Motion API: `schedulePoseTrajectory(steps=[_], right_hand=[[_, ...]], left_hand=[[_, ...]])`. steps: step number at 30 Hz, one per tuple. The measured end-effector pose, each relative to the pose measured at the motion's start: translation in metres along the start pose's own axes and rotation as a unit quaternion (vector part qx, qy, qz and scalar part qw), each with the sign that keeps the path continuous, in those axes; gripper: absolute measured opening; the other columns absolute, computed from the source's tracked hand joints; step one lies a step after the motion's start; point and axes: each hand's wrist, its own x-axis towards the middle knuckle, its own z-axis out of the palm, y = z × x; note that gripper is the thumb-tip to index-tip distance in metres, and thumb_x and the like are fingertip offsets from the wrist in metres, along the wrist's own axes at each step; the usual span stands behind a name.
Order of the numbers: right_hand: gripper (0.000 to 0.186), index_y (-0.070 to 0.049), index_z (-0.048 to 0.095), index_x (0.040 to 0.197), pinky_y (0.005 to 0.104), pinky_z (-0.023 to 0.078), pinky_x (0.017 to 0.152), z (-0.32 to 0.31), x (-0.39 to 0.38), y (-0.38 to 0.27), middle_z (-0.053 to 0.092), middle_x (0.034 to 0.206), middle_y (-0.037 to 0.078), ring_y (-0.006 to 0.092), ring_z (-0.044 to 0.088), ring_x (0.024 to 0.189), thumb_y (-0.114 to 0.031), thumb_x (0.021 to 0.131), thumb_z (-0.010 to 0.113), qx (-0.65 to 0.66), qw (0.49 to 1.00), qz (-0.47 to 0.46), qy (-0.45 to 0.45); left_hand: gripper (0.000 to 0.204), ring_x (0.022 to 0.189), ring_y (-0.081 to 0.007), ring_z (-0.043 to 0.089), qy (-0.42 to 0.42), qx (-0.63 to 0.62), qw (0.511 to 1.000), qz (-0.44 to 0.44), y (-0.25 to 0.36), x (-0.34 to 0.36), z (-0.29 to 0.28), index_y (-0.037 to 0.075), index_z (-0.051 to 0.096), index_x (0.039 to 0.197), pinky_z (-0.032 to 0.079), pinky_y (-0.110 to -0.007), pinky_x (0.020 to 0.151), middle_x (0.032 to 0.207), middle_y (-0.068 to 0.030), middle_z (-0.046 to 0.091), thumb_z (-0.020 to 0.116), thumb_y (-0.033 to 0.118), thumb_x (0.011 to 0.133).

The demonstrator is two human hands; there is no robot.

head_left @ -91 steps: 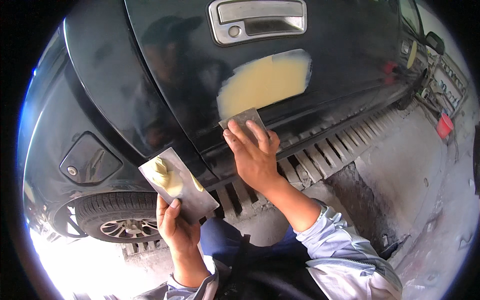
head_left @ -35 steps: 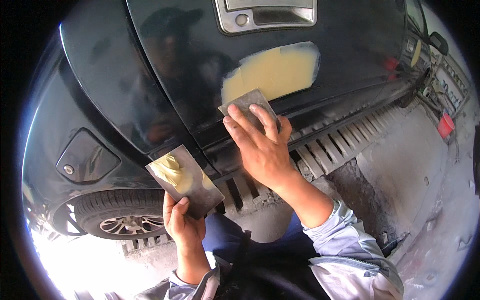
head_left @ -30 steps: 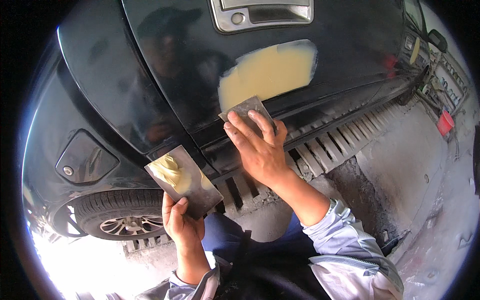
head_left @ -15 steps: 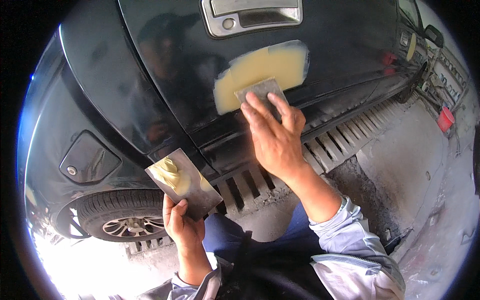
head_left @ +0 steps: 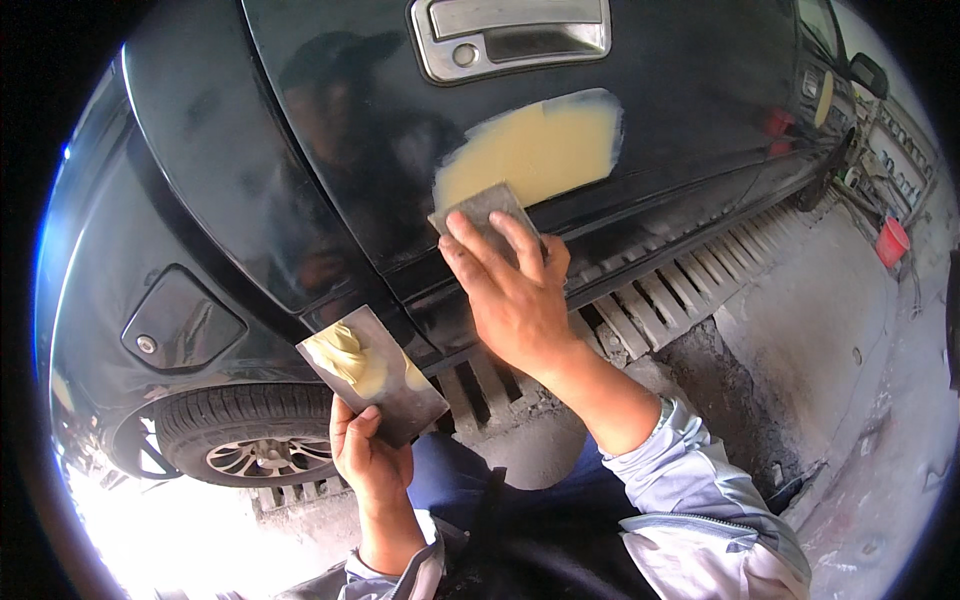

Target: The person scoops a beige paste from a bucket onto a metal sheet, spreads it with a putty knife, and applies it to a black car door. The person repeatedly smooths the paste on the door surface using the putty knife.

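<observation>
A flat grey putty spreader is gripped in my right hand, its far edge on the lower left part of a pale yellow filler patch. That patch lies on the dark car door, beneath the chrome handle. Lower left, my left hand pinches the near corner of a grey metal plate, thumb on top. A creamy yellow lump of filler sits on the plate's far left part, with a smear along its right edge.
Below my left hand's side are the fuel flap and the rear wheel. A slatted floor grate runs beneath the sill beside a rough pit. Far right stands a red bucket.
My right hand has drawn the spreader left and down, to the lower left of the filler patch. The patch looks smoother. My left hand and the plate have barely shifted.
</observation>
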Motion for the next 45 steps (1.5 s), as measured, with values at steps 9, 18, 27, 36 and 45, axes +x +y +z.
schedulePoseTrajectory(steps=[9,18,27,36,45], right_hand=[[0.047,-0.014,0.058,0.131,0.0536,0.029,0.096,-0.02,-0.014,0.019,0.052,0.144,0.0,0.0275,0.04,0.131,-0.013,0.084,0.061,0.009,0.999,0.032,0.026],[0.048,-0.013,0.057,0.131,0.0517,0.03,0.098,-0.045,0.05,0.056,0.053,0.142,0.0,0.0274,0.042,0.129,-0.012,0.084,0.063,-0.006,0.998,0.018,0.054],[0.041,-0.015,0.061,0.127,0.0548,0.03,0.096,-0.011,0.016,0.031,0.052,0.143,0.001,0.0261,0.041,0.129,-0.014,0.087,0.058,0.002,0.999,0.013,0.04],[0.042,-0.015,0.061,0.126,0.0525,0.03,0.098,0.02,-0.029,0.03,0.049,0.146,-0.001,0.0255,0.039,0.132,-0.011,0.084,0.063,0.002,0.999,-0.004,0.032],[0.04,-0.011,0.059,0.127,0.0494,0.032,0.105,-0.052,-0.049,-0.006,0.051,0.144,0.006,0.0308,0.044,0.13,-0.015,0.088,0.068,0.399,0.915,0.048,-0.04]], left_hand=[[0.056,0.122,-0.0322,0.056,-0.009,-0.004,1.0,0.002,0.001,0.001,-0.001,-0.005,0.047,0.137,0.043,-0.046,0.107,0.13,-0.0191,0.057,0.044,0.0,0.082],[0.055,0.121,-0.0317,0.057,-0.018,-0.002,1.0,-0.007,-0.001,0.001,0.001,-0.006,0.047,0.136,0.043,-0.044,0.106,0.129,-0.0194,0.058,0.044,0.0,0.081],[0.055,0.12,-0.0317,0.057,-0.011,0.01,1.0,-0.014,-0.001,0.002,-0.003,-0.004,0.048,0.136,0.043,-0.045,0.106,0.129,-0.0191,0.058,0.045,0.001,0.081],[0.053,0.121,-0.0314,0.056,0.001,0.02,1.0,-0.022,-0.005,0.004,0.005,-0.005,0.049,0.134,0.042,-0.045,0.107,0.128,-0.0183,0.059,0.045,0.002,0.081],[0.059,0.116,-0.0292,0.059,0.0,0.01,0.999,-0.042,-0.013,0.007,0.016,-0.001,0.045,0.139,0.045,-0.042,0.103,0.128,-0.0164,0.059,0.047,0.007,0.081]])
